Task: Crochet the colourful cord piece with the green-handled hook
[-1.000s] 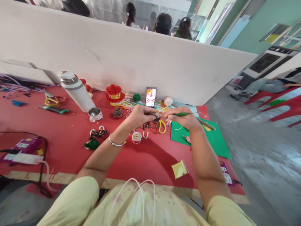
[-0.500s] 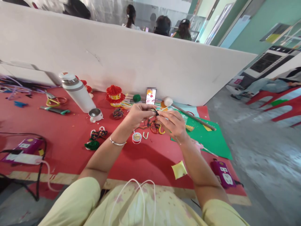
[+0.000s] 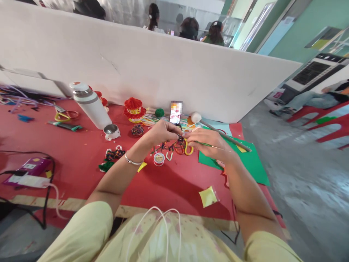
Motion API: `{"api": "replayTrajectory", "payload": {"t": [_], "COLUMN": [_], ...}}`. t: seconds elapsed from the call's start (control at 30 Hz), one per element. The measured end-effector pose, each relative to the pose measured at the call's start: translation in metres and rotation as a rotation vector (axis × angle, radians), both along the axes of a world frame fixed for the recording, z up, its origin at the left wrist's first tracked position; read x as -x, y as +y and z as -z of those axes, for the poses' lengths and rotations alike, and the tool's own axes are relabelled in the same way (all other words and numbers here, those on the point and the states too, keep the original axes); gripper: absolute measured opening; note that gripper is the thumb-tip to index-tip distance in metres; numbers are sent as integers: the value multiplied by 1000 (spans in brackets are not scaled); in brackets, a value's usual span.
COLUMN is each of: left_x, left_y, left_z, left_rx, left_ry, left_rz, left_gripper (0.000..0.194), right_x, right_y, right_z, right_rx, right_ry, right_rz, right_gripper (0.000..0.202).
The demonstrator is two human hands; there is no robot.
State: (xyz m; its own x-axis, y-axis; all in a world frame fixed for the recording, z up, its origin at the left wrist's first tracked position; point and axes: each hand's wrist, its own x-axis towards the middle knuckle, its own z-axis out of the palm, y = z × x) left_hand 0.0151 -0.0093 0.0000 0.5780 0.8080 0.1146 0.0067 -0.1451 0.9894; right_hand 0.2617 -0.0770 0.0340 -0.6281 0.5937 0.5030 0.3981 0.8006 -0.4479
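Note:
Above the red table (image 3: 174, 185), my left hand (image 3: 161, 133) pinches a small piece of dark multicoloured yarn work (image 3: 180, 138) between thumb and fingers. My right hand (image 3: 211, 142) is closed around a thin crochet hook (image 3: 205, 144), whose shaft runs back across the palm; its tip by the yarn is too small to make out. Strands of the yarn dangle below my left fingers. Beneath the hands lie yellow-and-red-handled scissors (image 3: 189, 147), a small thread spool (image 3: 159, 159) and a pale U-shaped piece (image 3: 169, 156).
A phone (image 3: 175, 112) leans on the white partition (image 3: 174, 69). Leftward stand a white flask (image 3: 91, 107), a metal cup (image 3: 111, 131) and a red crocheted piece (image 3: 134, 109). A rod (image 3: 226, 136) crosses green sheets (image 3: 253, 163). A yellow packet (image 3: 208, 197) lies near the front edge.
My right hand has moved slightly right and turned, so the hook now lies along the palm. The yarn work sits a little lower, and more of the scissors shows.

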Motion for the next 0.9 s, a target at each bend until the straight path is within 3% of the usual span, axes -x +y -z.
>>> {"api": "replayTrajectory", "payload": {"t": [0.1,0.23,0.33,0.43,0.57,0.73,0.9], "left_x": [-3,-10,-19,-26,-22,-23,-34], "left_y": [-3,-9,-14,-18,-20,-16,-13], "left_z": [-4,-4,3,9,10,17,28], "left_rx": [-24,169,261,301,331,281,111], "left_ry": [-7,-148,-318,-382,-395,-400,-400], "left_rz": [28,102,-12,-58,-34,-2,-149], "left_gripper": [21,18,19,31,32,32,36], "right_x": [-4,0,17,36,43,38,41], "right_y": [1,10,12,6,-2,-2,-4], "right_z": [-3,27,60,79,81,77,80], "right_rx": [177,444,240,-5,-83,-14,-49], "right_ry": [62,462,717,673,668,665,700], "right_rz": [23,-11,166,349,365,367,431], "right_gripper": [17,31,33,19,13,13,14]}}
